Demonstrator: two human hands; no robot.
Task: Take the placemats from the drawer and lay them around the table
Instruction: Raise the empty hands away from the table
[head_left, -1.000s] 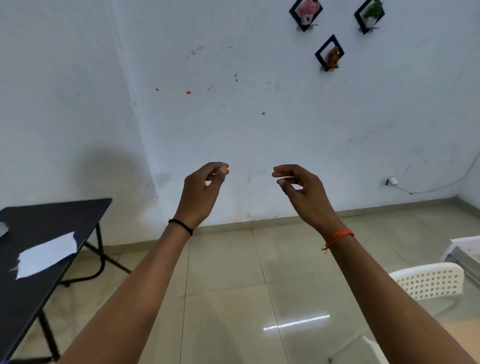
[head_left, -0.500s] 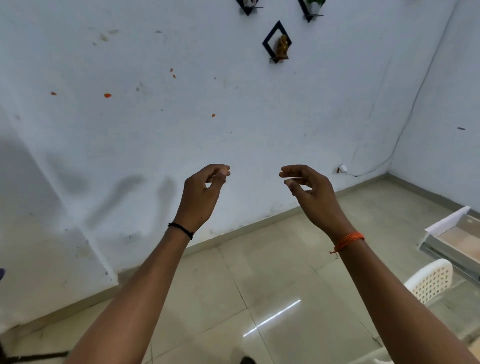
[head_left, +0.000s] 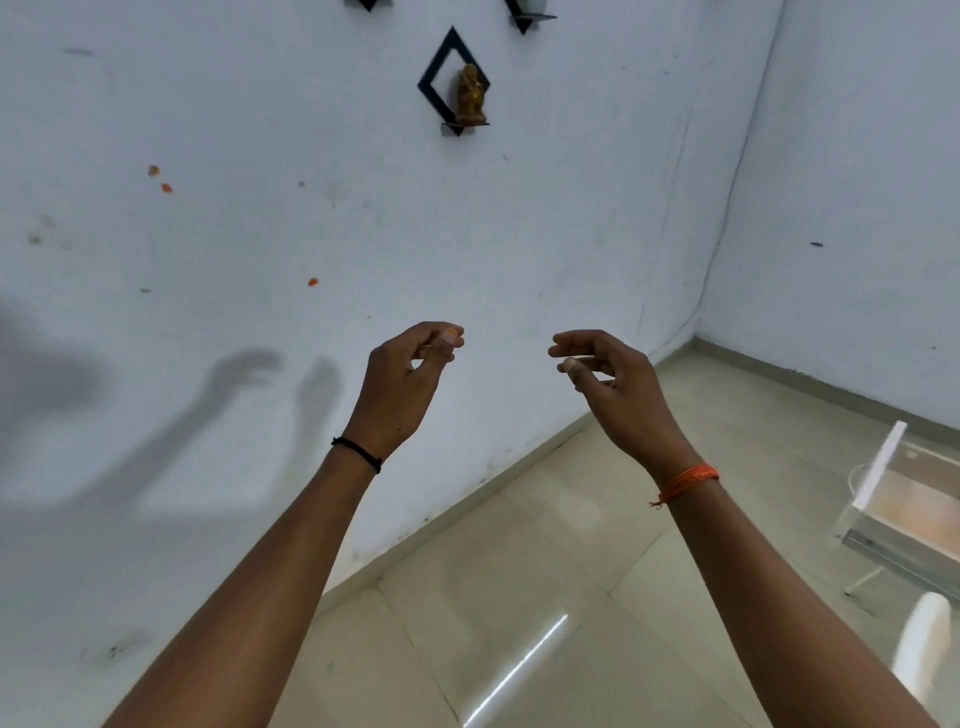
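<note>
No placemat is in view. Both my arms are raised in front of a white wall. My left hand (head_left: 410, 379), with a black band at the wrist, has thumb and fingertips pinched together and holds nothing. My right hand (head_left: 613, 384), with an orange thread at the wrist, is curled the same way, its thumb almost touching the index finger, also with nothing in it. A gap of about a hand's width lies between the two hands. At the right edge stands a white open drawer-like box (head_left: 878, 467) with a wooden bottom; its contents are not visible.
A black diamond wall shelf (head_left: 441, 88) with a small brown figure hangs above the hands. The room corner is at the upper right. Beige floor tiles (head_left: 519, 571) spread below. A white plastic chair back (head_left: 924, 654) shows at the lower right.
The view has swung right and up: the black table at the left is gone, and the room corner and white box have come in. Both hands keep the same raised, pinched pose.
</note>
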